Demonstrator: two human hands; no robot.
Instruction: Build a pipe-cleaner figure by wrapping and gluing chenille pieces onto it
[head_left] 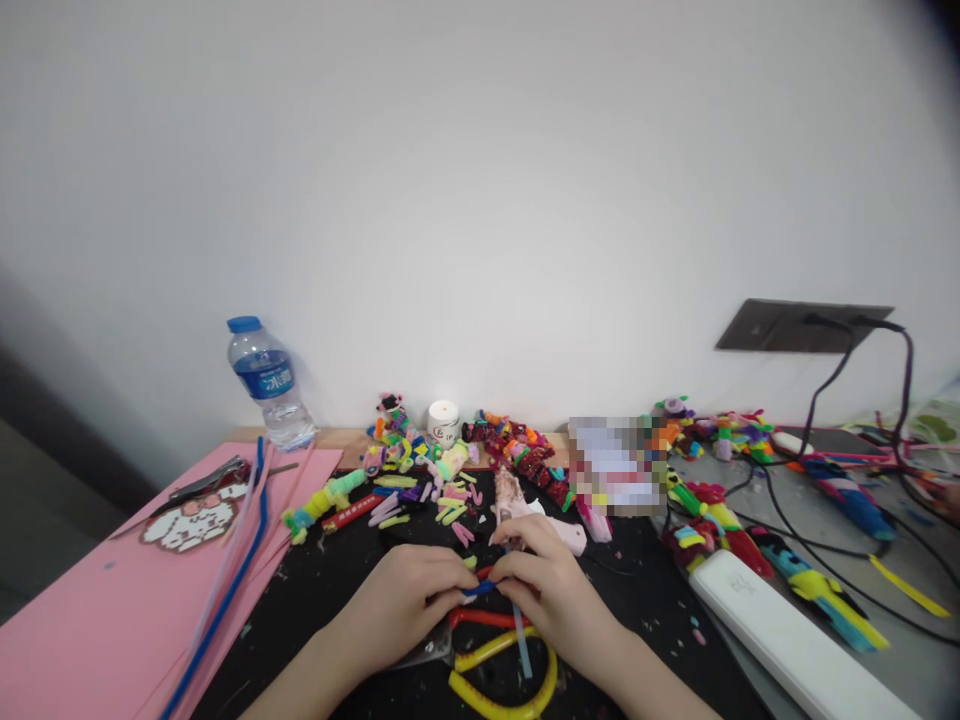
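My left hand [401, 605] and my right hand [559, 595] meet at the front middle of the black mat. Both are closed in pinches on a short blue pipe cleaner piece [481, 588], with a bit of red just behind it. Below them lie a red strip [495, 620] and a curved, glossy yellow strip [553, 690]. A translucent stick, like a glue stick [523, 650], extends below my right fingers. Beyond that hand rests a pale pink glue gun [568, 536], partly covered by it. Short cut fuzzy pieces [452, 510] in yellow, pink and purple lie farther back.
Colourful pipe cleaner figures line the wall, with a white round container [443, 422] among them. At left, a water bottle [270, 385] stands behind pink sheets [82, 620] bearing long blue stems [225, 610]. A white oblong case [795, 635] and black cables [817, 575] occupy the right.
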